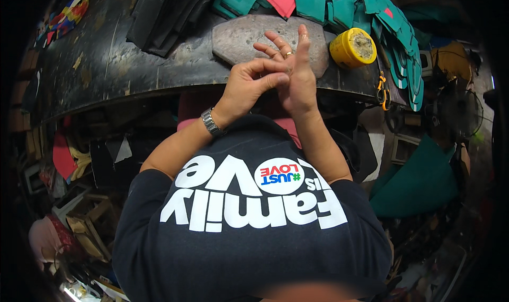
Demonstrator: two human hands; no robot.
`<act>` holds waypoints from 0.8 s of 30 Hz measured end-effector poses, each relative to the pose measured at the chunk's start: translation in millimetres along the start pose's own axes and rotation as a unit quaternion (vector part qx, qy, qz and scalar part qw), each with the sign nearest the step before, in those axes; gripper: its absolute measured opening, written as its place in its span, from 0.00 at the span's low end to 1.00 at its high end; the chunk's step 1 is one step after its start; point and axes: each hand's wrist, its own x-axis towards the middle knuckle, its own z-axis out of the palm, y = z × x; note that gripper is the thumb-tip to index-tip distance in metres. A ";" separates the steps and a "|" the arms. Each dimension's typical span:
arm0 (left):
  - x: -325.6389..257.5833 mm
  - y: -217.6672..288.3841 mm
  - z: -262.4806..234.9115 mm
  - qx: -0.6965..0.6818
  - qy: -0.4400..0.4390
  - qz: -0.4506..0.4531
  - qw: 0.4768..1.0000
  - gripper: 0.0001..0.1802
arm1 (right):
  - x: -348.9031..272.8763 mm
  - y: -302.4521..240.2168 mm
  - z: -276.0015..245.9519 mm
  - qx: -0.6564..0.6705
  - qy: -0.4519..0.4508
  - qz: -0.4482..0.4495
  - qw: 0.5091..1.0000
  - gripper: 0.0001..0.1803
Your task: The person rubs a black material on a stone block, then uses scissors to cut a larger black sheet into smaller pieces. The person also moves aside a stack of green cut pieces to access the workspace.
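Note:
My left hand and my right hand meet at the near edge of a dark worn workbench. The left hand's fingers curl against the right palm and pinch at it; no object shows between them. My right hand is raised with fingers spread and pointing away, a ring on one finger. A metal watch sits on my left wrist. Just beyond the hands lies a flat grey stone slab.
A yellow tub of paste stands right of the slab. Teal and red cut pieces pile at the back right, black sheets at the back middle. Orange-handled scissors hang off the bench edge. Scraps and boxes crowd the floor.

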 end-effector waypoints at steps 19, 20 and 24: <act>14.5 2.6 -4.6 -0.242 0.043 -0.104 0.964 0.19 | -3.9 0.3 -8.3 -0.143 -0.060 -0.048 0.987 0.57; 13.9 1.5 -0.5 -0.231 0.026 -0.050 0.971 0.20 | -4.3 4.1 -7.4 -0.184 -0.060 -0.042 0.980 0.58; 14.0 -4.6 17.2 -0.136 0.081 0.020 0.987 0.30 | 2.7 17.2 -8.8 -0.381 -0.084 -0.147 0.909 0.58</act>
